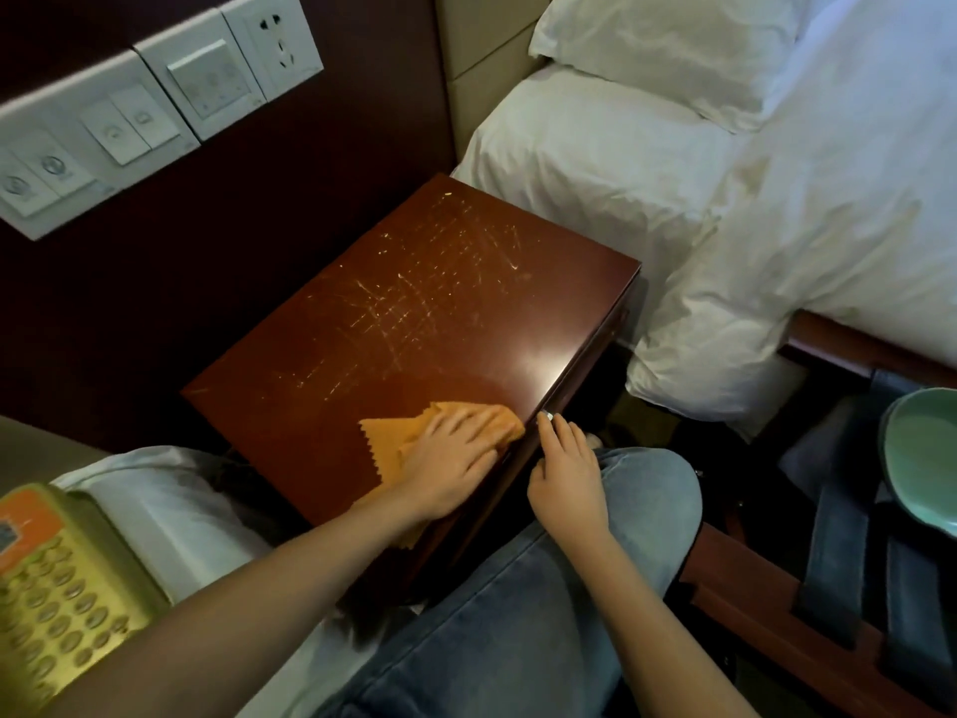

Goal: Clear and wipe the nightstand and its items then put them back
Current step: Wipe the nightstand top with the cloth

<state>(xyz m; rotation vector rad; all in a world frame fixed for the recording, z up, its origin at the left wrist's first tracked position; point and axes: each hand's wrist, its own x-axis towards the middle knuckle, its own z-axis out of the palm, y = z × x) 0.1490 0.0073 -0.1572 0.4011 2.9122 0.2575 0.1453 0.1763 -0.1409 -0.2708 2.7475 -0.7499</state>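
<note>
The nightstand (414, 303) is dark red-brown wood with a scratched, glossy top, and nothing stands on it except an orange cloth (393, 432). My left hand (455, 458) lies flat on that cloth near the front right corner, fingers straight. My right hand (567, 469) hangs just beside the nightstand's front edge, above my knee, with loosely curled fingers touching a small metal knob (546, 416). A gold telephone (57, 588) with an orange label lies on a white bed at lower left. A green bowl (922, 458) sits on a rack at right.
A white bed with a pillow (673, 49) borders the nightstand on the right. A switch and socket panel (155, 101) is on the dark wall behind. My jeans-clad knee (647, 500) is in front. A wooden luggage rack with dark straps (839, 588) stands at lower right.
</note>
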